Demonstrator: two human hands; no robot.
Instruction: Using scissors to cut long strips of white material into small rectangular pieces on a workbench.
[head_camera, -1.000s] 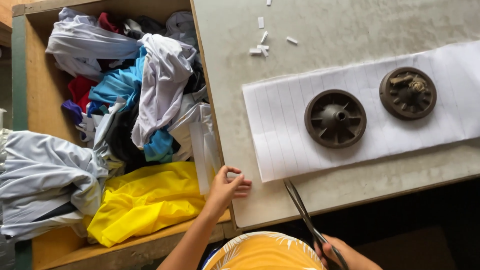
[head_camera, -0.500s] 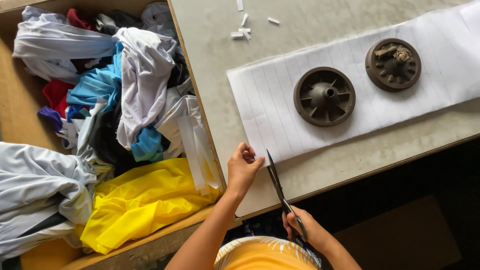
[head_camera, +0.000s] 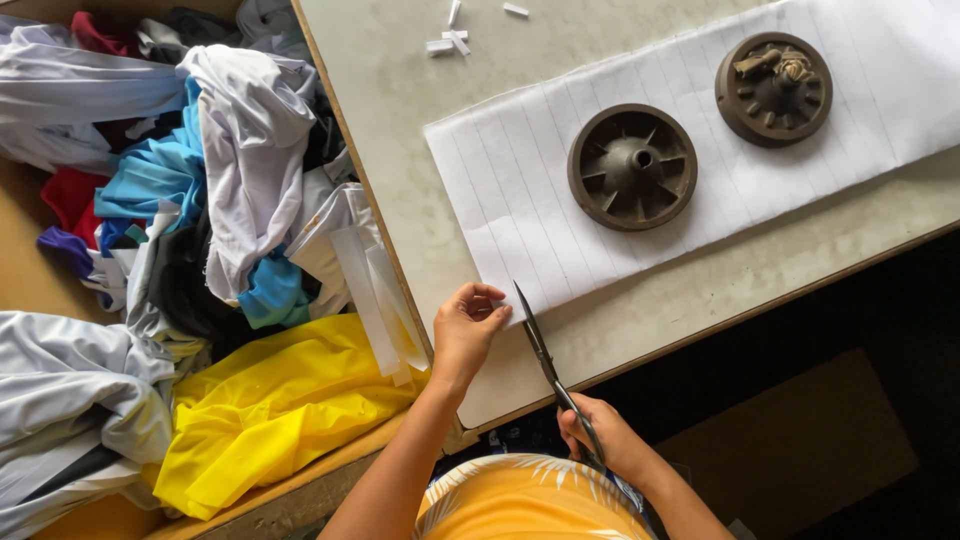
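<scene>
Our left hand (head_camera: 466, 325) pinches the white lined fabric sheet's (head_camera: 700, 190) seven-o'clock corner; our right hand (head_camera: 600, 440), closed on grey metal scissors (head_camera: 545, 355), should keep blades along a ruled line.

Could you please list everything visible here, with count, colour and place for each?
scissors: one pair, dark metal, blades at the near corner of the sheet
lined sheet: one, white, across the table
table: one, grey top
ribbed discs: two, dark brown, on the sheet
cut strips: several, white, far table edge
clothes: a pile, mixed colours, in the wooden box at left
yellow cloth: one, near end of box
left hand: pinches the sheet's corner
right hand: holds the scissors' handles
</scene>
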